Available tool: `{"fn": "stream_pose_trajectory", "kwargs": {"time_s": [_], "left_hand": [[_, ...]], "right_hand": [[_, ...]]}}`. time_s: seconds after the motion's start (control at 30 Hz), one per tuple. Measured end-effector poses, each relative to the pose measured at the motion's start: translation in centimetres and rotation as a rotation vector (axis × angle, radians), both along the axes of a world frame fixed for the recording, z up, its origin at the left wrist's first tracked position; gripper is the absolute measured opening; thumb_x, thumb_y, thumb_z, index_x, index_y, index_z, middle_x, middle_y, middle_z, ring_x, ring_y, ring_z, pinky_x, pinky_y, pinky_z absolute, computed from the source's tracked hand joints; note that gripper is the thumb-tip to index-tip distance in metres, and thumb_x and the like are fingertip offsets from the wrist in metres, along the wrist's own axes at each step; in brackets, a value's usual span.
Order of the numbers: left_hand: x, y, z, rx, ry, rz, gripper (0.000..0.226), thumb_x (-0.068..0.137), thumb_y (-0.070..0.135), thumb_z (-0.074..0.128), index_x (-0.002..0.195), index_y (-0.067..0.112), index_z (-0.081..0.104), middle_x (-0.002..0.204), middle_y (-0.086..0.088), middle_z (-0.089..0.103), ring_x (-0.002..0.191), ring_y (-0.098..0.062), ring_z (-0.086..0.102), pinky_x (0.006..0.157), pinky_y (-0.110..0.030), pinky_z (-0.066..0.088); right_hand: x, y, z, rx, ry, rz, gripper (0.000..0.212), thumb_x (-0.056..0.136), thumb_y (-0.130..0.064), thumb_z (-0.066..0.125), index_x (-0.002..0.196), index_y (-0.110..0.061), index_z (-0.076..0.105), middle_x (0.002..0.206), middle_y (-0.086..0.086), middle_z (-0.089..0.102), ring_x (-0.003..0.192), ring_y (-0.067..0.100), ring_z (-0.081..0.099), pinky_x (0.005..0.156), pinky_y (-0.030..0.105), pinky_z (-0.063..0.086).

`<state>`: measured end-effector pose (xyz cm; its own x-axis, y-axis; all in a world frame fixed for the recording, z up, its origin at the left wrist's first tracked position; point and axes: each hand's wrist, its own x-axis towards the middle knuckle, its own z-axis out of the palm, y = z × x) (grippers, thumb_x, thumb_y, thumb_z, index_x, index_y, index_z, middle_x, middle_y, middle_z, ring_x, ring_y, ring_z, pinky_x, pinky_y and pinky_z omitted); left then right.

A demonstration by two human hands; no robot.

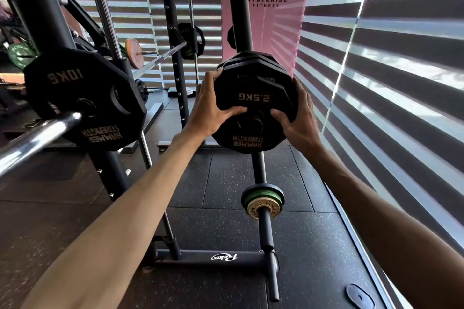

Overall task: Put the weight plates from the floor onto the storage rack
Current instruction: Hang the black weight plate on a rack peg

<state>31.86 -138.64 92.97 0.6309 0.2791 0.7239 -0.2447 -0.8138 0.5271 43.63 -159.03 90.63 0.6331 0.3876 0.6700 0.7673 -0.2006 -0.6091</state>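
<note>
Hands, two, bare, both engaged on one item. Left hand (pixel 216 105): fingers curled over the left rim of the 2.5 kg plate (pixel 253 98), thumb laid on its face beside the hub. Right hand (pixel 296 118): the same hold on the right rim, fingers wrapped behind, thumb on the face. Plate: black, many-sided, marked Hammer Strength, upright on the upper peg of the storage rack (pixel 238 7), close against a stack of black plates (pixel 248 57) behind it; whether it touches them cannot be told. Step, as judged: seating this plate fully home on the peg. Next move calls for a level push, then letting go with both hands. Lower peg (pixel 270 246): green and gold Rogue change plates (pixel 262 202). Floor (pixel 226 183), lower right by the blinds: one small grey plate (pixel 360 296) lying flat, probably next; being thin, it likely needs an edge lift with fingertips. Far left: 10 kg plate (pixel 85 100) on a chrome barbell sleeve (pixel 37 138).
</note>
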Motion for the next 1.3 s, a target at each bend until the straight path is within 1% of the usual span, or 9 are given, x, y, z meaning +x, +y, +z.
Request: {"fn": "stream_pose_trajectory", "kwargs": {"time_s": [0.07, 0.17, 0.3, 0.67, 0.77, 0.9, 1.0, 1.17, 1.3], "left_hand": [[0.1, 0.3, 0.4, 0.027, 0.027, -0.015, 0.093, 0.067, 0.048, 0.084, 0.135, 0.007, 0.036, 0.141, -0.009, 0.047, 0.132, -0.023, 0.045, 0.112, -0.048, 0.038], [0.4, 0.7, 0.9, 0.099, 0.086, -0.001, 0.096, 0.067, 0.056, 0.081, 0.138, 0.014, 0.032, 0.145, -0.007, 0.044, 0.134, -0.025, 0.043, 0.113, -0.048, 0.037], [0.6, 0.7, 1.7, 0.204, 0.109, 0.049, 0.094, 0.068, 0.052, 0.083, 0.138, 0.015, 0.034, 0.143, -0.007, 0.046, 0.130, -0.026, 0.043, 0.110, -0.043, 0.034], [1.8, 1.1, 2.5, 0.326, 0.106, 0.059, 0.100, 0.067, 0.063, 0.077, 0.146, 0.023, 0.031, 0.142, -0.003, 0.042, 0.131, -0.023, 0.038, 0.112, -0.040, 0.031], [1.8, 0.9, 1.4, 0.335, 0.051, 0.068, 0.095, 0.078, 0.068, 0.063, 0.153, 0.024, 0.025, 0.149, -0.005, 0.036, 0.135, -0.023, 0.034, 0.117, -0.042, 0.028], [2.3, -0.1, 0.2, 0.256, -0.045, 0.165, 0.078, 0.090, 0.066, 0.049, 0.154, 0.027, 0.027, 0.155, -0.008, 0.029, 0.145, -0.025, 0.024, 0.118, -0.050, 0.025], [3.1, 0.0, -0.4, 0.253, -0.127, 0.215, 0.072, 0.094, 0.063, 0.047, 0.153, 0.023, 0.031, 0.154, -0.008, 0.034, 0.144, -0.024, 0.029, 0.117, -0.048, 0.027], [4.1, 0.9, -1.3, 0.321, -0.260, 0.246, 0.066, 0.096, 0.055, 0.051, 0.148, 0.014, 0.043, 0.147, -0.010, 0.045, 0.137, -0.021, 0.041, 0.115, -0.036, 0.033], [5.1, 1.5, -1.3, 0.375, -0.284, 0.307, 0.065, 0.097, 0.056, 0.049, 0.148, 0.015, 0.043, 0.149, -0.010, 0.045, 0.140, -0.022, 0.039, 0.115, -0.042, 0.033]], "right_hand": [[-0.3, 0.2, -0.4, 0.025, 0.022, -0.033, 0.084, 0.089, -0.028, 0.071, 0.157, -0.024, 0.021, 0.149, 0.005, 0.038, 0.136, 0.014, 0.035, 0.106, 0.034, 0.037], [-0.4, 0.5, -1.1, 0.059, 0.055, -0.049, 0.084, 0.090, -0.031, 0.070, 0.157, -0.024, 0.020, 0.148, 0.004, 0.038, 0.137, 0.016, 0.034, 0.110, 0.042, 0.039], [-0.6, 0.8, -2.1, 0.124, 0.083, -0.045, 0.082, 0.091, -0.031, 0.068, 0.157, -0.023, 0.020, 0.147, 0.005, 0.038, 0.137, 0.016, 0.034, 0.112, 0.048, 0.039], [-1.1, 1.5, -3.9, 0.213, 0.180, -0.035, 0.080, 0.094, -0.030, 0.066, 0.157, -0.022, 0.018, 0.145, 0.009, 0.035, 0.136, 0.022, 0.035, 0.114, 0.045, 0.036], [-0.8, 1.1, -3.6, 0.182, 0.146, -0.033, 0.080, 0.095, -0.045, 0.058, 0.158, -0.023, 0.015, 0.148, 0.007, 0.033, 0.140, 0.020, 0.033, 0.116, 0.049, 0.034], [0.4, 1.5, -1.5, 0.186, 0.052, -0.065, 0.074, 0.097, -0.062, 0.038, 0.158, -0.026, 0.016, 0.159, 0.005, 0.026, 0.148, 0.021, 0.025, 0.117, 0.055, 0.029], [1.3, 2.2, -0.4, 0.158, -0.007, -0.079, 0.069, 0.098, -0.062, 0.030, 0.156, -0.025, 0.023, 0.158, 0.005, 0.031, 0.146, 0.022, 0.031, 0.115, 0.056, 0.033], [2.2, 3.4, -0.5, 0.220, -0.081, -0.102, 0.062, 0.100, -0.054, 0.034, 0.152, -0.020, 0.034, 0.155, 0.002, 0.042, 0.142, 0.019, 0.039, 0.114, 0.052, 0.037], [3.4, 4.2, -0.5, 0.253, -0.115, -0.111, 0.063, 0.101, -0.053, 0.036, 0.152, -0.016, 0.037, 0.154, 0.002, 0.045, 0.142, 0.018, 0.041, 0.113, 0.050, 0.039]]}}
